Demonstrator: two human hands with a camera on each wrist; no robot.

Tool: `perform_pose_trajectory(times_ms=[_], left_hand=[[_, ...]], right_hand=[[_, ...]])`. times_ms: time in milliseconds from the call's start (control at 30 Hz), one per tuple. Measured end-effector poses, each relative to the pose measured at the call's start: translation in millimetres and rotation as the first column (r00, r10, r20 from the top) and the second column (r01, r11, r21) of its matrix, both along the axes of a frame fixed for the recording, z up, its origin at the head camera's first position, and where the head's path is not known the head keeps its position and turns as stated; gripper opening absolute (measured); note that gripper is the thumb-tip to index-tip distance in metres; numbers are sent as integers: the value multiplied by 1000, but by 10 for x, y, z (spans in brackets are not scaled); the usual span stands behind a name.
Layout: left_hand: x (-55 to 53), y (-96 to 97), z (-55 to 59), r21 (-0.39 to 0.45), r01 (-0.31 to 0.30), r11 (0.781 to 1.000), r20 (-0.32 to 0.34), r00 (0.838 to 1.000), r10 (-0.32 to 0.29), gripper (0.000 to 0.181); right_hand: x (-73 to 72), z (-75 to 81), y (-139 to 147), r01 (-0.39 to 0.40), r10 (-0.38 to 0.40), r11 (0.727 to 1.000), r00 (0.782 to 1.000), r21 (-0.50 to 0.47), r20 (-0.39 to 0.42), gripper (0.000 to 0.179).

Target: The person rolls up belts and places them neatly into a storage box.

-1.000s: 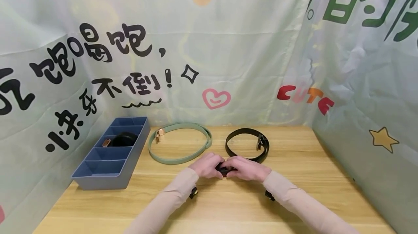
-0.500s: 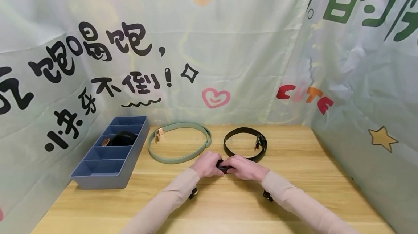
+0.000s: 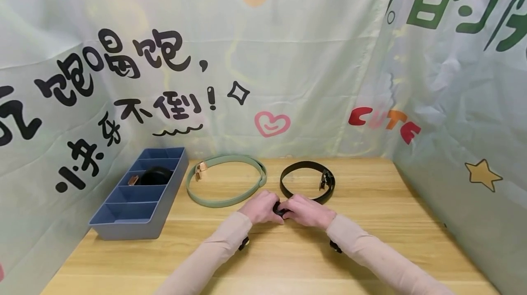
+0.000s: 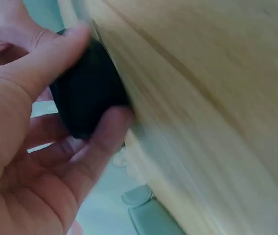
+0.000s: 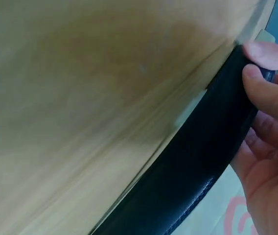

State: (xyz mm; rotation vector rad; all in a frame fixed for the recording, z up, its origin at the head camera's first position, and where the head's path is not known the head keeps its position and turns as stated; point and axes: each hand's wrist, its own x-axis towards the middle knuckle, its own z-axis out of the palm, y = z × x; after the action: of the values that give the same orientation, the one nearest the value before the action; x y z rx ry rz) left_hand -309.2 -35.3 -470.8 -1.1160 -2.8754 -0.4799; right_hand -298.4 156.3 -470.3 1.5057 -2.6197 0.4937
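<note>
The left hand [image 3: 260,208] holds a small black coil [image 4: 90,88] between thumb and fingers; the right hand [image 3: 309,211] pinches the strap [image 5: 188,156] at the coil's other side. Both grips are narrow, almost meeting. The strap's long axis runs sideways, out past the right hand, which is nearer; it seems to join the black loop [image 3: 306,164] just behind that hand, though the join is hidden. The loop's buckle [image 3: 326,179] lies beyond the right hand. Ahead and left of the hands lies a green belt [image 3: 218,203]; farther left, a tray [image 3: 127,232]. The belts show no legible brand. On the backdrop, coloured letters beyond the right hand read "CUTE" [image 3: 393,120]; black writing up to the left includes "不倒!" [image 3: 180,105].
</note>
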Motion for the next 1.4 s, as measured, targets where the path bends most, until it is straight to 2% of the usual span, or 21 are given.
perform_pose_trajectory(times_ms=[100, 167, 267, 333, 400, 500, 600, 667, 733, 833, 967, 1067, 1133, 1267, 1400], left_hand=[[-10, -28, 23, -2, 30, 1000, 24, 999, -30, 25], [-12, -48, 51, -6, 52, 999, 63, 997, -51, 24], [-10, -77, 78, -5, 59, 998, 101, 993, -58, 30], [-4, -90, 72, -4, 34, 999, 108, 994, -33, 31], [7, -101, 59, -11, -2, 1000, 98, 995, 3, 33], [23, -111, 32, -39, -29, 999, 37, 999, 30, 34], [31, -127, 21, -66, -19, 998, -19, 1000, 17, 32], [32, -149, 21, -73, -9, 997, -15, 1000, 8, 32], [30, -173, 26, -80, -7, 997, 3, 1000, 7, 36], [23, -203, 30, -88, -6, 996, 35, 999, 9, 47], [16, -218, 27, -85, 8, 996, 46, 999, -4, 49], [13, -223, 20, -76, 21, 997, 50, 999, -17, 47], [7, -226, 26, -69, 21, 997, 56, 998, -18, 45], [-5, -244, 38, -60, 2, 998, 67, 998, 3, 47], [-16, -283, 33, -47, -11, 999, 74, 997, 15, 49]], right_hand=[[17, 19, 20, -4, 4, 1000, 999, -2, 50, 20], [11, 33, 41, -21, 21, 1000, 997, -8, 78, 27], [-9, 25, 43, -47, 49, 999, 998, -26, 49, 26], [-20, 1, 21, -50, 51, 998, 998, -40, 22, 20], [-7, -18, -12, -34, 34, 998, 999, -44, -4, 15], [18, -28, -55, -5, 5, 1000, 1000, -25, 6, 12], [11, -2, -64, 13, -12, 1000, 996, -11, 92, 14], [-25, 40, -24, 49, -43, 998, 984, -30, 171, 15], [-92, 100, 59, 109, -94, 992, 976, -67, 199, 15], [-229, 167, 264, 214, -203, 974, 971, -75, 126, 24], [-387, 151, 567, 298, -297, 953, 955, 60, -19, 43], [-437, 106, 723, 368, -367, 917, 929, 151, -40, 41], [-454, 89, 782, 435, -433, 883, 900, 175, -52, 36], [-464, 84, 871, 577, -571, 796, 816, 183, -91, 32], [-465, 85, 1000, 675, -666, 717, 737, 174, -111, 32]])
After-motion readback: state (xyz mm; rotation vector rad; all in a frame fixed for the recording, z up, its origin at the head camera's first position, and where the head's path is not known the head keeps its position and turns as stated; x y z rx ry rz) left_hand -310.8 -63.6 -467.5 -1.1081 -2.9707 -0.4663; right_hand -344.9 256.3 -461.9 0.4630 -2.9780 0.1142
